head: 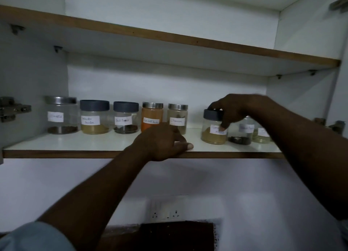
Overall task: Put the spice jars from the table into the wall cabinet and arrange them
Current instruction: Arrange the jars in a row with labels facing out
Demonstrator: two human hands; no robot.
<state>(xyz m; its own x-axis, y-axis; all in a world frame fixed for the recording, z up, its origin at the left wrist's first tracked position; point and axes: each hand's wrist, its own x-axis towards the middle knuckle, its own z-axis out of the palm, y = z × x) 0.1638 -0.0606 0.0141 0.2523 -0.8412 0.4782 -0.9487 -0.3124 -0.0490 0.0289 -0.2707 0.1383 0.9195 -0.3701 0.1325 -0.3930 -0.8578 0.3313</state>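
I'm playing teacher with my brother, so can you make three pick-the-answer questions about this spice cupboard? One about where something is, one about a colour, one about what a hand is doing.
1. Where is the orange powder jar?
A. at the far left end
B. between the black pepper jar and the cinnamon jar
C. on the top shelf

2. What colour is the lid of the cloves jar?
A. red
B. green
C. silver

3. What is the right hand doing?
A. gripping the dark-lidded jar
B. hanging free
C. holding a spoon

Answers: B, those two jars stand either side of it; C, the lid shines like metal; A, its fingers curl over the jar's lid.
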